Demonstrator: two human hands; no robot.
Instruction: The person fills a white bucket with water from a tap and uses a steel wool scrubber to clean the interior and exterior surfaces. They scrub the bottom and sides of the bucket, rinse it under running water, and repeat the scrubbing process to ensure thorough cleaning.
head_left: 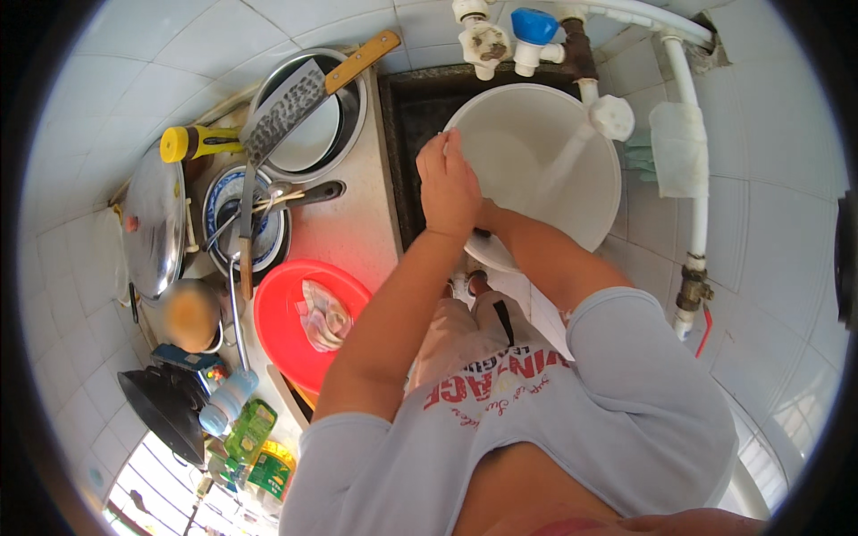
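A large white basin (536,170) sits in a dark sink (413,116). Water runs into it from a white spout head (611,117). My left hand (447,183) lies back-up at the basin's near-left rim, fingers straight and close together, with nothing visible in it. My right forearm (545,259) reaches in from the right and passes under the left hand. The right hand itself is hidden beneath the left hand, so its grip cannot be seen.
Left of the sink, a cleaver (295,103) rests on a steel bowl (344,134). Below it are a blue-patterned plate (268,246) with utensils and a red plate (286,330) with a crumpled cloth. A steel lid (154,223), bottles (241,420), taps (509,36) and a white pipe (697,205) surround the area.
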